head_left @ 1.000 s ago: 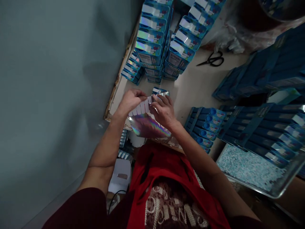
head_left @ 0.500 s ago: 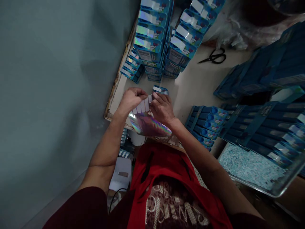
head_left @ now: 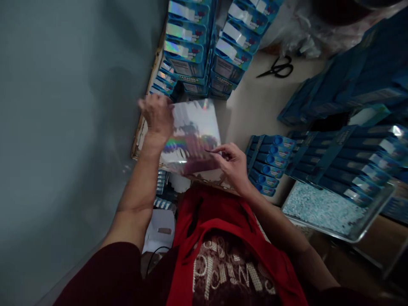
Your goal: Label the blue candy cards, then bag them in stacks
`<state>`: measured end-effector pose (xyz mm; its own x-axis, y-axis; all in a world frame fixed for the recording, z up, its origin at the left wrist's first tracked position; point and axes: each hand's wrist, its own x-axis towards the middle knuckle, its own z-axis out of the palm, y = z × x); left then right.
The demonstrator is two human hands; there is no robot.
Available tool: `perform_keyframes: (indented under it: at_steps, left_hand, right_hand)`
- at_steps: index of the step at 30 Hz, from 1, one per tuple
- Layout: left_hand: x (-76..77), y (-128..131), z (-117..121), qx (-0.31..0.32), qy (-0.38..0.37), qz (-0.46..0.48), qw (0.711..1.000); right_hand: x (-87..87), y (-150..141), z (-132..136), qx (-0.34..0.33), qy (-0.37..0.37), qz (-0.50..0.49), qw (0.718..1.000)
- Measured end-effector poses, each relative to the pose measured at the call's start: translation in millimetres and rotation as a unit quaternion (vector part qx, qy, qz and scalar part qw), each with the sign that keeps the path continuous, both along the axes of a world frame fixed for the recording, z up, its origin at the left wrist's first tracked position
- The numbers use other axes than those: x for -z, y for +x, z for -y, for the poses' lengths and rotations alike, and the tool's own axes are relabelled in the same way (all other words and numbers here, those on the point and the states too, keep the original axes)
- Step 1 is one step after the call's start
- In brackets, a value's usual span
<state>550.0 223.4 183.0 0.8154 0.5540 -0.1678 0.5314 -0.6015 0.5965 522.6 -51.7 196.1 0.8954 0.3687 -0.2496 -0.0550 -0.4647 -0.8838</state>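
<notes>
A shiny holographic sheet (head_left: 194, 127) is tilted up over the near edge of the table, its mirror-like face showing rainbow streaks. At its upper left corner my left hand (head_left: 156, 114), slightly blurred, is closed on the edge. My right hand (head_left: 234, 163) has thumb and forefinger pinched at the right edge of the sheet, the other fingers loosely curled. Whether a small label is also between those fingertips I cannot tell. Just beyond the sheet stand stacks of blue printed boxes (head_left: 185, 53) with pale strips on their ends.
Black scissors (head_left: 277, 68) lie on the white table (head_left: 251, 102). Blue boxes (head_left: 267, 161) are lined up at the right, with larger piles (head_left: 347, 157) beyond. A metal tray (head_left: 321, 208) holds pale blue bits. A grey wall (head_left: 63, 127) rises close on the left.
The sheet has been raised and turned, so the row of white labels no longer shows. My left hand moved up and left; my right hand moved right and toward me.
</notes>
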Motion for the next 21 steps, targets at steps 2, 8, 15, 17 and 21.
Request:
perform_keyframes:
  at_steps: [2, 8, 15, 17, 21]
  left_hand:
    - [-2.2, -10, 24, -0.009, 0.0, 0.085, 0.996]
    - [10.3, -47, 129, 0.025, -0.52, 0.008, 0.853]
    - [13.3, -24, 193, 0.035, -0.552, -0.093, 0.828]
    - [10.5, -14, 209, 0.02, -0.56, -0.094, 0.823]
    - [8.8, 11, 241, 0.015, -0.547, -0.038, 0.836]
  right_hand:
    - [-15.9, 1, 22, 0.074, 0.073, -0.137, 0.985]
    - [-43.1, 13, 75, 0.174, 0.164, -0.292, 0.926]
    - [-35.4, 19, 127, 0.221, 0.133, -0.279, 0.925]
    - [-30.9, 24, 141, 0.253, 0.102, -0.229, 0.935]
    - [-20.7, 47, 160, 0.308, 0.031, -0.123, 0.943]
